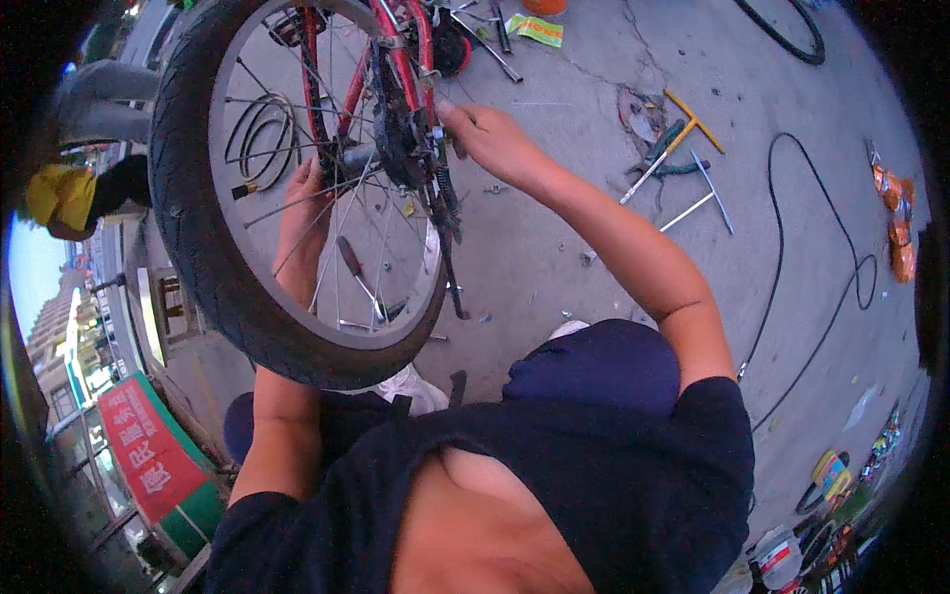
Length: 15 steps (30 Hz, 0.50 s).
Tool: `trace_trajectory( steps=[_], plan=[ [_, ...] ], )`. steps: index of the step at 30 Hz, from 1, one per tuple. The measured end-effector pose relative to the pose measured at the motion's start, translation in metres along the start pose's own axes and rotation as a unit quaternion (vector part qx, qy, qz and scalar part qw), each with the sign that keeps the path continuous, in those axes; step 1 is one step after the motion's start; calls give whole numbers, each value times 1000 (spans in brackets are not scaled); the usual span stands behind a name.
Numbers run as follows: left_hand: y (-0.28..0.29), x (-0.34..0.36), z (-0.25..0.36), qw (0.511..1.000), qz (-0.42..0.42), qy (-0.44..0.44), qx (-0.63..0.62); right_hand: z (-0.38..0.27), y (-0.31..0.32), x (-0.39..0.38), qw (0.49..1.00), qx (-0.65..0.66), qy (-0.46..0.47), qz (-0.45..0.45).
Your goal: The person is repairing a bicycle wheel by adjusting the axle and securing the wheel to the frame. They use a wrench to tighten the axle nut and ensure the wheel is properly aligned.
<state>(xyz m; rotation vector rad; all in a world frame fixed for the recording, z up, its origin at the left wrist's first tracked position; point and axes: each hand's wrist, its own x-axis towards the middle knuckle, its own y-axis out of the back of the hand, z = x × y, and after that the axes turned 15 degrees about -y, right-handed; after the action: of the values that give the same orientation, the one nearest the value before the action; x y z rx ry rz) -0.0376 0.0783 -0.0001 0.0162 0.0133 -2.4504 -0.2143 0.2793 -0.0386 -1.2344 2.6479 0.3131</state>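
Bike wheel (196, 233) sits in the red frame (401, 61). Left hand (308, 193) shows through the wheel's spokes (333, 238), fingers curled near its middle — can't tell what they've got. Right hand (480, 139)'s bunched narrow by the frame, right of the wheel's middle — grip's hidden too. Yellow T-handle tool (684, 131) lies right of the wheel.

A black, round rubber tyre (188, 238) bears a slanting tread pattern around a plain silver-grey metal rim (341, 337). The tubular bicycle frame (401, 74) is red. One T-shaped metal tool (697, 122) is yellow with a silver shaft end. A crumpled packet (899, 223) is orange; a rectangular sign (139, 436) is red, green-edged, with white characters.
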Motion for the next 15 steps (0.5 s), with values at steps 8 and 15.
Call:
trace_trajectory(
  steps=[8, 15],
  plan=[
    [-6, -5, 7, 999, 16, 23, -18, -14, 14, -3, 991, -125, -6, -48],
    [-9, 0, 4, 999, 34, 19, -14, 14, 16, -13, 943, -182, 246, 128]
  ],
)
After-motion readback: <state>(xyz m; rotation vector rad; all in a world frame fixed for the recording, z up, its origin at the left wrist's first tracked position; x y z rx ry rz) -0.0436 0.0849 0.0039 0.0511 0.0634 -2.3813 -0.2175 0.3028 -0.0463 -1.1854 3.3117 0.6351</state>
